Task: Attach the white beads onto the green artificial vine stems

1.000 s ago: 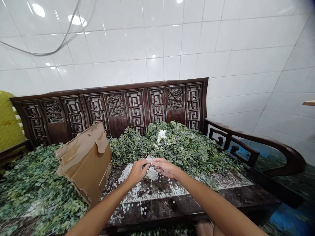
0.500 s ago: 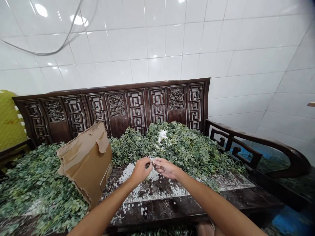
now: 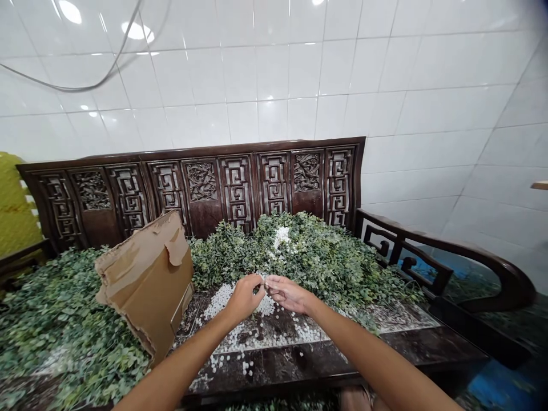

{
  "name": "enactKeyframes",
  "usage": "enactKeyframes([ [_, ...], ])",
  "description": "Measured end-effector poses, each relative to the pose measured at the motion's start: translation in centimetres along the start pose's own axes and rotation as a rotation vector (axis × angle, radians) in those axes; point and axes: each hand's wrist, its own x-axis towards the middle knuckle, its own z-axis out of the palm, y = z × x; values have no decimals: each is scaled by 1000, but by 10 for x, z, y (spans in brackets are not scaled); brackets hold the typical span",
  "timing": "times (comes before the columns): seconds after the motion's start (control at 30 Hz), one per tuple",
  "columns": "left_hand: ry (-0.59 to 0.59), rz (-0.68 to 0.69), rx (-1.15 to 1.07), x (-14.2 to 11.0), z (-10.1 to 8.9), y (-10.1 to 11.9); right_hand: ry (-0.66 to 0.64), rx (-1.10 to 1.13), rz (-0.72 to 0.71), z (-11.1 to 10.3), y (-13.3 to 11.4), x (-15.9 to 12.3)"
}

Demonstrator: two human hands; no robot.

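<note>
Left hand point(image 3: 243, 298) and right hand point(image 3: 290, 295) meet, fingertips pinched, over white pieces point(image 3: 220, 301) by greenery point(image 3: 325, 254) on a dark desk point(image 3: 299, 365), seemingly needing steadiness; anything held is indiscernible.

"What finishes show here?"

"Dark carved wood in the backrest point(image 3: 205, 217), polished to a gloss; the tabletop point(image 3: 317, 368), also dark wood, shines along its front edge."

"And the upright panel point(image 3: 160, 285)?"

"Matt brown cardboard, torn rough along its edges, its surface layer peeling."

"The rest?"

"Glossy white tiles on the wall point(image 3: 265, 68), catching glare; plastic-looking green foliage point(image 3: 334, 262), leaves mostly matt; small white pieces point(image 3: 220, 299), their material unclear."
</note>
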Motion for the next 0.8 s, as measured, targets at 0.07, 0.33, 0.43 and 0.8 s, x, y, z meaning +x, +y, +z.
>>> enactKeyframes([
  [0.07, 3, 1, 11, 0, 1, 0, -3, 13, 0, 0, 1, 0],
  [0.33, 5, 8, 44, 5, -1, 7, -15, 86, -9, 2, -3, -1],
  [0.43, -8, 23, 59, 5, -2, 8, -16, 100, -9, 2, -4, -3],
  [0.8, -21, 46, 84, 5, 3, 4, -16, 114, -16, 0, 0, -2],
])
